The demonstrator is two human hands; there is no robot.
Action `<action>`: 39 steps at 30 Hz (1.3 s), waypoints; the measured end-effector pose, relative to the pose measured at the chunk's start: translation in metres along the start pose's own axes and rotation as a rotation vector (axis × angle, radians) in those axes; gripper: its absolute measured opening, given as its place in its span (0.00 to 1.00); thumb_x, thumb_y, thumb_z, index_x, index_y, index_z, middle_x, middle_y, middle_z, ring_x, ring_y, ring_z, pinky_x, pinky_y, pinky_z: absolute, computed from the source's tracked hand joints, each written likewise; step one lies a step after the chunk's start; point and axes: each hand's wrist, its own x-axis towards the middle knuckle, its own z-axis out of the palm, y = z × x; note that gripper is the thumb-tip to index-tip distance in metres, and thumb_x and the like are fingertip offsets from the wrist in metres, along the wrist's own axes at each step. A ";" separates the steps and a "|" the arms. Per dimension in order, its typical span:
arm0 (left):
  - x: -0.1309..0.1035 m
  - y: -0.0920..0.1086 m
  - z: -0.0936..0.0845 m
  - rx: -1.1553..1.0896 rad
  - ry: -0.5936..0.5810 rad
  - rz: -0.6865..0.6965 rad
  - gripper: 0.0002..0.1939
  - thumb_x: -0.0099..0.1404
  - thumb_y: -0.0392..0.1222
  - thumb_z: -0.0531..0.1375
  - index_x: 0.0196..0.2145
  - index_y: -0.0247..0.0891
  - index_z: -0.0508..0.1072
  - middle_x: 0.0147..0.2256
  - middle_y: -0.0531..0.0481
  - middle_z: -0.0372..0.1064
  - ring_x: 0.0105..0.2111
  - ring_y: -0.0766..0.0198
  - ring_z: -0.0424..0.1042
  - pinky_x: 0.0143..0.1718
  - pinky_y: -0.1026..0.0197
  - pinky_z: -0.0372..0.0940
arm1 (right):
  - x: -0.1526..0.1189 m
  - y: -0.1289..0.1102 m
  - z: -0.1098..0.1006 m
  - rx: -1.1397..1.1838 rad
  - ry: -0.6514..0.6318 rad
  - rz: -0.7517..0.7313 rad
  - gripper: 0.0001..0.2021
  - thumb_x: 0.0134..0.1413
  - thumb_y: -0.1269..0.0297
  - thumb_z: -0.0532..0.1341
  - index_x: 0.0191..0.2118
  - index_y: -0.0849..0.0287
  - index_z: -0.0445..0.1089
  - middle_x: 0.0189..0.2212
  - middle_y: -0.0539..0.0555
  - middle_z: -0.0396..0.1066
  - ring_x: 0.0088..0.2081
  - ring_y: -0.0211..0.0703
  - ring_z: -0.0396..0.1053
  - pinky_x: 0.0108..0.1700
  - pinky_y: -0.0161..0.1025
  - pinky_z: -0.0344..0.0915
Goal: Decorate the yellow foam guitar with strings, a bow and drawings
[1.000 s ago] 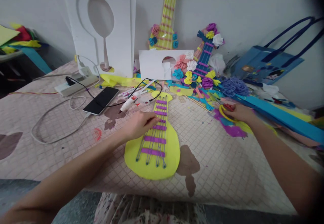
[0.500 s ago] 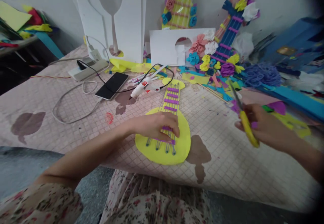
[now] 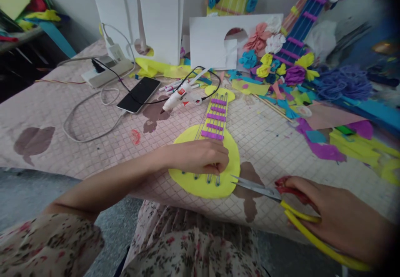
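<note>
A yellow paper guitar [image 3: 187, 143] lies flat at the front of the table, with purple strips across its neck and thin grey strings running down to its body. My left hand [image 3: 206, 157] rests over the guitar's body, fingers curled down into a pinch at the strings; what is between the fingertips is hidden. In my right hand [image 3: 340, 214] is a pair of scissors [image 3: 259, 188] with red and yellow handles. Their slightly parted blades point left, tips over the guitar's right edge.
A white glue gun [image 3: 178, 97] and a phone [image 3: 139, 94] lie beyond the guitar. At the back stand a white board [image 3: 206, 41] and a blue decorated guitar [image 3: 308, 22]. Paper scraps [image 3: 325, 143] and purple yarn [image 3: 343, 83] cover the right side; a power strip [image 3: 106, 72] sits at left.
My right hand has brought the scissors down from the right-hand scraps towards the guitar, and the blades have swung to point left. My left hand's fingers have curled tighter over the strings.
</note>
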 end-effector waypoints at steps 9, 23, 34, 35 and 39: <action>0.005 0.006 -0.001 -0.026 -0.068 -0.004 0.07 0.66 0.32 0.54 0.32 0.39 0.69 0.33 0.48 0.71 0.36 0.63 0.67 0.42 0.62 0.61 | -0.005 -0.020 0.011 0.059 -0.069 0.006 0.14 0.47 0.55 0.63 0.43 0.45 0.69 0.36 0.47 0.78 0.31 0.48 0.76 0.29 0.41 0.72; 0.012 0.001 0.014 -0.102 0.012 0.032 0.07 0.66 0.31 0.55 0.32 0.38 0.71 0.34 0.47 0.73 0.35 0.63 0.67 0.41 0.62 0.62 | -0.006 -0.025 0.010 0.036 -0.113 -0.005 0.12 0.50 0.52 0.61 0.42 0.45 0.68 0.34 0.46 0.78 0.29 0.47 0.76 0.28 0.40 0.70; 0.013 -0.002 0.020 -0.049 -0.012 -0.015 0.06 0.67 0.33 0.55 0.34 0.35 0.71 0.33 0.47 0.72 0.36 0.63 0.67 0.40 0.64 0.60 | -0.010 -0.030 0.011 0.046 -0.195 0.045 0.16 0.50 0.51 0.61 0.44 0.50 0.67 0.34 0.47 0.78 0.30 0.45 0.76 0.29 0.38 0.69; 0.013 -0.002 0.021 -0.043 -0.009 -0.019 0.06 0.67 0.33 0.55 0.34 0.34 0.71 0.33 0.47 0.72 0.36 0.63 0.67 0.40 0.64 0.60 | -0.011 -0.031 0.012 0.053 -0.209 0.052 0.16 0.51 0.51 0.61 0.45 0.49 0.67 0.35 0.47 0.78 0.31 0.45 0.76 0.30 0.38 0.69; 0.013 -0.001 0.021 -0.027 -0.012 -0.042 0.06 0.68 0.33 0.54 0.34 0.34 0.71 0.33 0.47 0.72 0.36 0.63 0.67 0.40 0.64 0.60 | -0.012 -0.034 0.013 0.047 -0.212 0.050 0.14 0.51 0.54 0.61 0.44 0.48 0.67 0.36 0.46 0.78 0.32 0.44 0.76 0.30 0.37 0.69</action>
